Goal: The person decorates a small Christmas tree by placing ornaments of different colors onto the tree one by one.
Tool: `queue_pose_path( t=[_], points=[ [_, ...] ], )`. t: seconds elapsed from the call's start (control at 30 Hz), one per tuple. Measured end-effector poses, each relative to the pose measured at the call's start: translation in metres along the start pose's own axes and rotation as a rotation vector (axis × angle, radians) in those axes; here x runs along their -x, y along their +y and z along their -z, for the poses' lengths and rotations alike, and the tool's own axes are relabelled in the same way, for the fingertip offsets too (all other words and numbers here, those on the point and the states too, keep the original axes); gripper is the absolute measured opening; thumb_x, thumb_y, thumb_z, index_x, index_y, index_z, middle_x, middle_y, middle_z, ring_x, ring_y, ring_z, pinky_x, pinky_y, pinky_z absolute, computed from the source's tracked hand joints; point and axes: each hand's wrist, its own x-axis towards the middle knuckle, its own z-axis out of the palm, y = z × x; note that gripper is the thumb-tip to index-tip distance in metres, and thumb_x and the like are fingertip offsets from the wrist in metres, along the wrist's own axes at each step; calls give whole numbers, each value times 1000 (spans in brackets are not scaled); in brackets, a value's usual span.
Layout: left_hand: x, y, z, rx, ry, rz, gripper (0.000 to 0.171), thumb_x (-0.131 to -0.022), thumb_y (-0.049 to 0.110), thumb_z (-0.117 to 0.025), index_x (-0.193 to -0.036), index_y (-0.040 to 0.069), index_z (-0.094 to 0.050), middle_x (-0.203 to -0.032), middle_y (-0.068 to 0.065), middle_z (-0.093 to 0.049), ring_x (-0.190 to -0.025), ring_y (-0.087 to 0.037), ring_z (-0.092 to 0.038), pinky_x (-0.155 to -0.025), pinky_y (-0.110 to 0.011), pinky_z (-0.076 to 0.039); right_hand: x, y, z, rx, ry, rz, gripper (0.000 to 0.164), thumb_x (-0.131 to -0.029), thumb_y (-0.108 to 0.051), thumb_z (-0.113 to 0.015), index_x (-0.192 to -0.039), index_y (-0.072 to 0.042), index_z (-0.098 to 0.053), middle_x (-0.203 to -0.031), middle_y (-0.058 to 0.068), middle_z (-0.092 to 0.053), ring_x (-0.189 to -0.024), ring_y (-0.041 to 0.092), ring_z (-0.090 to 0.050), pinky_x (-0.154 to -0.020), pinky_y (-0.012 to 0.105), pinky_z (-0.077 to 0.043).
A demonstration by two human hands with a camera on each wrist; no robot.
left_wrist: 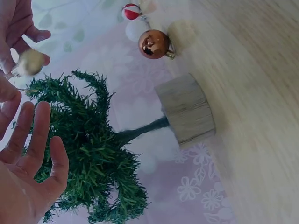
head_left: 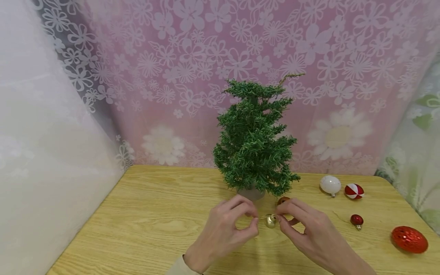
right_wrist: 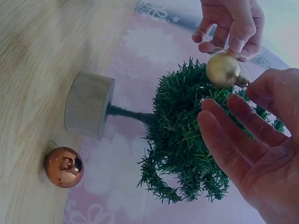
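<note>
A small gold bauble (head_left: 270, 221) hangs between the two hands, above the table in front of a small artificial Christmas tree (head_left: 256, 145). My right hand (head_left: 311, 231) pinches the bauble at its cap, between thumb and forefinger. With thumb and forefinger my left hand (head_left: 228, 221) pinches the thin gold string of the bauble, drawn out to the left. The right wrist view shows the gold bauble (right_wrist: 223, 70) up close, its cap at the right thumb. In the left wrist view the lower fingers of the left hand (left_wrist: 32, 154) spread loosely.
The tree stands on a round wooden base (left_wrist: 187, 109). A copper bauble (right_wrist: 64, 167) lies beside it, partly hidden by the right hand in the head view. To the right lie a white bauble (head_left: 330, 185), a red-and-white bauble (head_left: 354, 191), a small red bauble (head_left: 356, 220) and a large red ornament (head_left: 410, 239).
</note>
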Motion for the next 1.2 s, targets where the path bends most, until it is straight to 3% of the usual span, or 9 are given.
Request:
queue_pose_path(
  t=[0.3, 0.5, 0.83, 1.0, 1.2],
  points=[
    [-16, -1, 10, 47, 75, -16, 15, -84, 5, -73, -91, 17, -69, -100, 4, -68, -86, -5, -68, -80, -11, -52, -14, -5, 1, -15, 102, 24, 31, -86, 7, -74, -102, -20, -69, -92, -8, -67, -76, -2, -61, -66, 9, -50],
    [-32, -6, 23, 89, 109, -3, 7, -94, 9, -66, -95, 15, -70, -104, 1, -68, -88, -8, -67, -81, -14, -54, -34, -11, 7, -25, 122, 14, 42, -79, 16, -75, -103, -18, -69, -88, -6, -69, -72, -2, -63, -61, 10, -48],
    [-60, -19, 52, 121, 148, 22, 5, -95, 8, -68, -98, 11, -71, -108, -4, -66, -100, -16, -66, -87, -27, -56, -73, -17, 12, 41, 132, 42, 30, -83, 9, -74, -101, -15, -72, -91, -5, -69, -75, 0, -60, -63, 11, -48],
    [-74, -23, 59, 136, 169, 73, 5, -95, 8, -69, -97, 10, -72, -109, -4, -66, -103, -17, -66, -89, -33, -56, -89, -16, 13, 86, 152, 64, 25, -84, 6, -75, -99, -14, -74, -93, -3, -71, -70, 0, -57, -63, 12, -48],
    [-80, -24, 61, 136, 181, 207, 5, -95, 12, -69, -97, 12, -74, -111, -3, -66, -106, -16, -66, -94, -38, -55, -103, -17, 10, 88, 181, 62, 22, -85, 3, -75, -98, -15, -76, -91, -5, -70, -64, -1, -54, -59, 11, -45]
  ],
)
